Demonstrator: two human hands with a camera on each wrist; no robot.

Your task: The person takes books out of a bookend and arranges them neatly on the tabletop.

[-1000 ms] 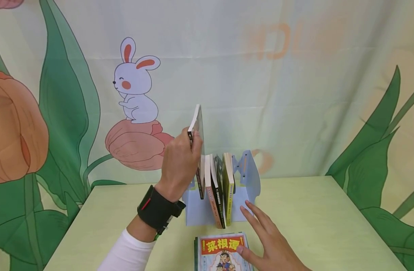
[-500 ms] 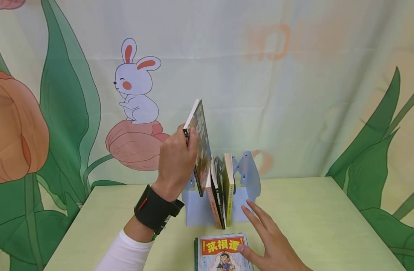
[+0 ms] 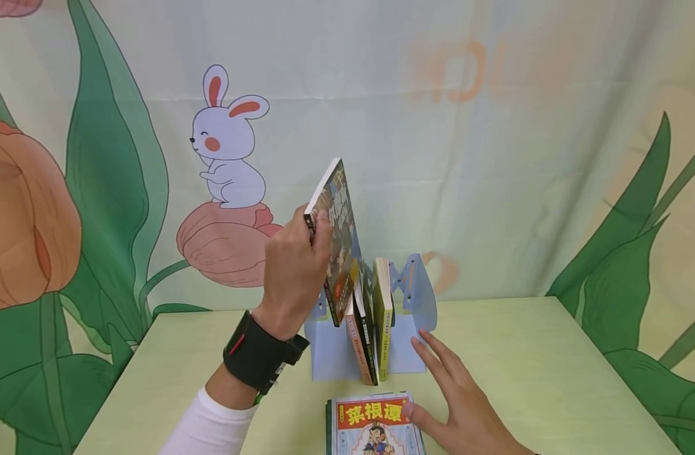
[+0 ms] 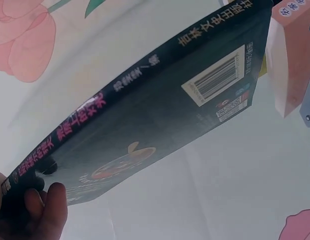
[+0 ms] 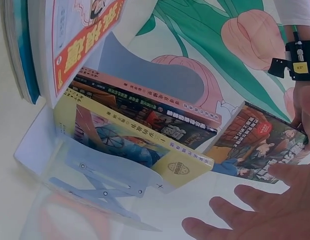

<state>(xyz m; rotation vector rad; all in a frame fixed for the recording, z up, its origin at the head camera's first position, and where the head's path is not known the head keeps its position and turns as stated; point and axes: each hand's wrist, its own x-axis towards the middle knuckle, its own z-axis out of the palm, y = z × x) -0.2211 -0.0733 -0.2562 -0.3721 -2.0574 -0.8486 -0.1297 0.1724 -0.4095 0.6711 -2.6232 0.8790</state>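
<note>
Centre of the head view: my left hand (image 3: 295, 272) grips a dark book (image 3: 337, 240) by its upper spine edge, fingers curled round it, and holds it tilted with its top leaning toward the left of the frame. The book's lower end sits at the left end of the blue book rack (image 3: 421, 291), against the row of upright books (image 3: 370, 322) standing there; the yellow book (image 3: 384, 316) is the rightmost of that row. In the left wrist view the dark book (image 4: 160, 115) crosses the frame diagonally, barcode toward the upper right, with my fingertips (image 4: 47, 207) on its lower left corner. Lower centre of the head view: my right hand (image 3: 458, 404) lies flat on the pale green surface (image 3: 552, 379), fingers spread and straight, thumb touching the right edge of a red-titled book (image 3: 372, 423) that lies flat in front of the rack. The right wrist view shows the same open fingers (image 5: 255, 212) below the rack (image 5: 95, 170).
</note>
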